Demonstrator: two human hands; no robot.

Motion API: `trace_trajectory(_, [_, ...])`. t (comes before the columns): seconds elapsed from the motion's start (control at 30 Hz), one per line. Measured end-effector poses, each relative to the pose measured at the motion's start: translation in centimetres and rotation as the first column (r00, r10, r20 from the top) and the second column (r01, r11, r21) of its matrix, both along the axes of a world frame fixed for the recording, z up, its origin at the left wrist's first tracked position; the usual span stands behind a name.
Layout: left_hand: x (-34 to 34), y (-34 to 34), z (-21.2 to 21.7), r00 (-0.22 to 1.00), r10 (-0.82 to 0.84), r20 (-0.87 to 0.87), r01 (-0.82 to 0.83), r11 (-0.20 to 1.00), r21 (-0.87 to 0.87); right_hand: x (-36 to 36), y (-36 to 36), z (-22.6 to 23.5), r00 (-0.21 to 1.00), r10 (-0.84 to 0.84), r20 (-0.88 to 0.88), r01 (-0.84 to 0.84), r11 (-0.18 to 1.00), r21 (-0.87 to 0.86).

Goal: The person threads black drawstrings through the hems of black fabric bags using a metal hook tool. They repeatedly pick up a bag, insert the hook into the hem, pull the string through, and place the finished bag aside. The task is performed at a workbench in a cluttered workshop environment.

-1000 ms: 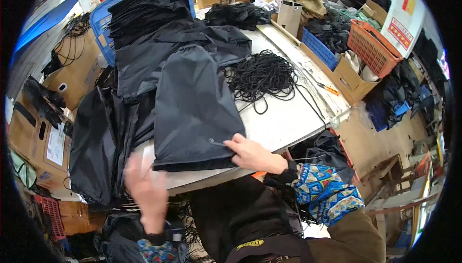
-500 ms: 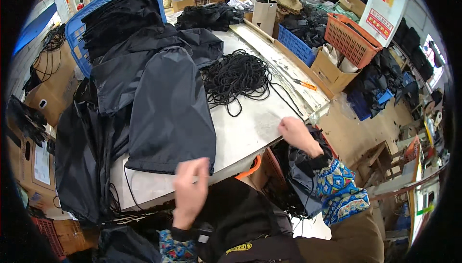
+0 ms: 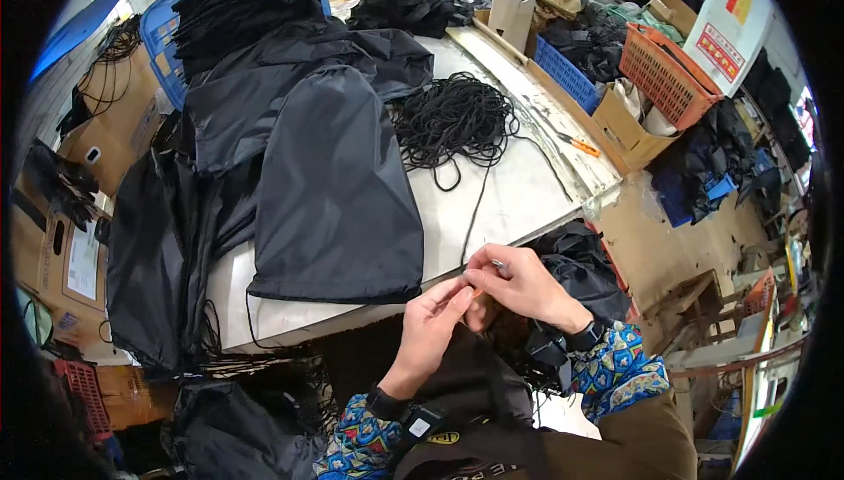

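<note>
My two hands meet just off the table's near edge, fingertips almost touching. Between thumb and fingers, my left hand [image 3: 429,330] pinches the end of a black cord [image 3: 477,207], which runs down from the heap. My right hand [image 3: 525,285] is closed around a small, thin metal piece [image 3: 499,264]; only its shiny tip shows, so its kind is unclear. Left of my hands a black drawstring bag [image 3: 338,190] lies flat, its hemmed edge toward me and a cord end hanging from the corner. Beyond it rests a tangled heap of black cord [image 3: 457,120].
More black bags [image 3: 154,260] drape over the table's left side. A blue basket [image 3: 163,49] stacked with black fabric stands at the far left. An orange-handled cutter [image 3: 580,144] lies on the boards at right, near an orange crate [image 3: 668,76]. Black fabric [image 3: 580,269] fills a container beside my right arm.
My hands have come together from apart, the right moving left and down, the left moving right. The cord now stretches from the heap to my fingers. The view has shifted slightly.
</note>
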State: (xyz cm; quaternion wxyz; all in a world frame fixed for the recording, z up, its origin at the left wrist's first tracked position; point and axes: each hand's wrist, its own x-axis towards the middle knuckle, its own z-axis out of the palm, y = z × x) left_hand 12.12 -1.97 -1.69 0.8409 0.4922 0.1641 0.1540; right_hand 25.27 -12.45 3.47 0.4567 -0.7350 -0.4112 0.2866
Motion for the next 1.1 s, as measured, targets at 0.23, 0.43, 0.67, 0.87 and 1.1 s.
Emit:
trace_trajectory(0.23, [-7.5,3.0,0.1,0.989,-0.067,0.129,0.119,0.883,-0.455,-0.5,-0.6,-1.9,0.976,-0.144,0.163,0.138,0.989,0.045])
trace_trajectory(0.43, [-11.5,4.5,-0.1,0.919,0.222,0.327,0.059,0.74,-0.67,-0.7,-1.6,-3.5,0.906,-0.18,0.382,0.211,0.977,-0.04])
trace_trajectory(0.67, [-12.5,5.2,-1.3,0.877,0.455,0.157,-0.179,0.611,-0.771,-0.6,-3.6,-4.5,0.82,-0.274,0.502,0.369,0.924,-0.097])
trace_trajectory(0.87, [-12.8,6.2,-1.6,0.861,0.501,0.084,-0.309,0.647,-0.697,1.9,-7.9,-6.7,0.66,-0.271,0.7,0.464,0.88,-0.097])
trace_trajectory(1.1, [-9.6,2.0,-1.9,0.888,0.459,-0.024,-0.458,0.889,0.016,-3.9,-3.9,-2.6,0.698,0.077,-0.712,-0.086,0.996,0.023])
